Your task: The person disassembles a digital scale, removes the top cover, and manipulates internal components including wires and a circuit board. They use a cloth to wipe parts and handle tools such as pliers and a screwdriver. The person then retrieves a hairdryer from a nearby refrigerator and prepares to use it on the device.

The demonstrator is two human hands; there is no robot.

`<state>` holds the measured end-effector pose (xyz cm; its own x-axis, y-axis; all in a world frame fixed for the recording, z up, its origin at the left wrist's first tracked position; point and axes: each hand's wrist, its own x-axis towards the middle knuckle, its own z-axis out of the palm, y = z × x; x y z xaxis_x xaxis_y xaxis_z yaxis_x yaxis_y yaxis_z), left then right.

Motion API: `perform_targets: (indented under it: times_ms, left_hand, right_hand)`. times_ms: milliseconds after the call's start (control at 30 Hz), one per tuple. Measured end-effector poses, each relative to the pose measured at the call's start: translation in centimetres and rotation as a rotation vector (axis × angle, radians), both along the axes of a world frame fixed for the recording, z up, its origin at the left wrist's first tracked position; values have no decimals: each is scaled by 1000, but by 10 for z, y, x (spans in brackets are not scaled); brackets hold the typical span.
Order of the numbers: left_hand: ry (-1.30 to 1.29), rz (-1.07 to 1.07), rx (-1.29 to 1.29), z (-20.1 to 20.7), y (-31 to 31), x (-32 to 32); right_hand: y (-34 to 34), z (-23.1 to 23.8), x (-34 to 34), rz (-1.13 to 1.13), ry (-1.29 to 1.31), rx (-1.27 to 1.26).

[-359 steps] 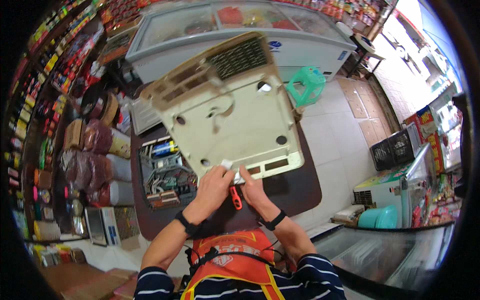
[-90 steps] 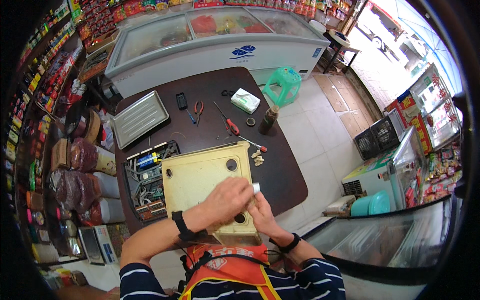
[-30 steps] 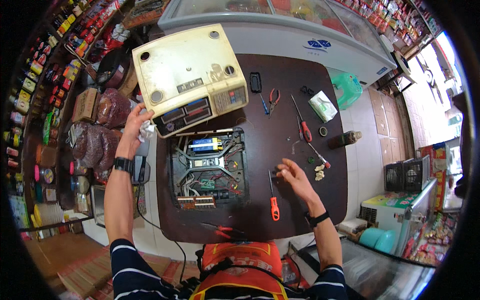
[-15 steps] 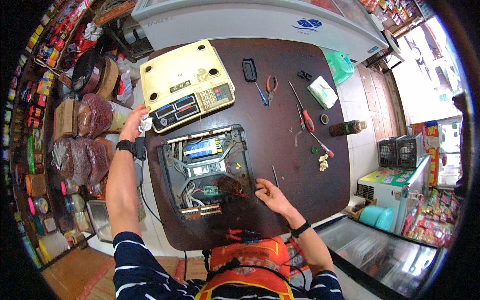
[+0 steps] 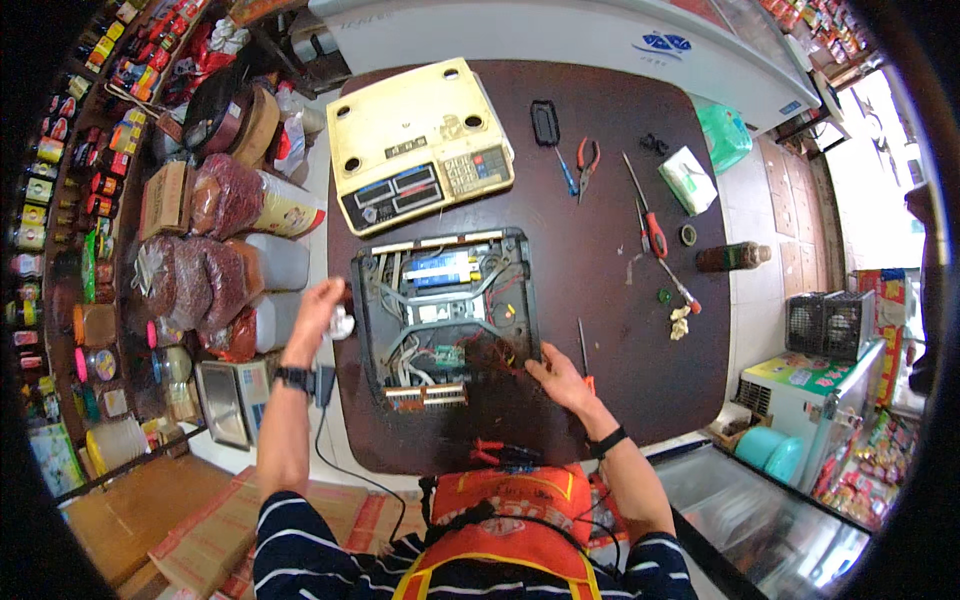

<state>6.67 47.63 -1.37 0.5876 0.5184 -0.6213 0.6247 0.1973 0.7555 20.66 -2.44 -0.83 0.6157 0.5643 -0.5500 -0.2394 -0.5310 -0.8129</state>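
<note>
An opened black scale base (image 5: 528,300) lies on the dark table with its wiring, blue battery and green circuit board (image 5: 452,354) exposed. My left hand (image 5: 318,312) is closed round a crumpled white tissue (image 5: 342,324), just off the left side of the base. My right hand (image 5: 562,378) grips the lower right edge of the base with thumb and fingers. Close to its wrist is a thin screwdriver (image 5: 583,345), its red handle partly hidden. The cream scale cover (image 5: 415,120), with display and keypad, rests behind the base.
Pliers (image 5: 587,170), a blue screwdriver (image 5: 567,172), a red-handled screwdriver (image 5: 656,235), a tape roll (image 5: 687,235), a tissue pack (image 5: 688,181) and a brown bottle (image 5: 735,257) are at the right. Red-handled pliers (image 5: 490,453) lie at the near edge. A freezer (image 5: 560,40) stands beyond the table.
My left hand with the tissue has moved from the cream cover's corner toward me, to beside the black base. My right hand stays at the base's edge. The whole view has shifted.
</note>
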Motion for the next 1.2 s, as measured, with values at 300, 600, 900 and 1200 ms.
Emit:
perform_targets:
  times_ms: [300, 600, 900, 1200]
  left_hand:
    - [24, -20, -32, 9, -144, -118]
    - [-13, 63, 352, -11, -190, -136]
    - [52, -122, 707, 21, -253, -172]
    - [42, 95, 576, 16, -289, -172]
  right_hand:
    - [-12, -11, -18, -5, 71, 97]
    - [-40, -48, -31, -56, 3, 101]
    - [-60, -50, -37, 109, -107, 94]
    - [-71, -39, -31, 159, 21, -30]
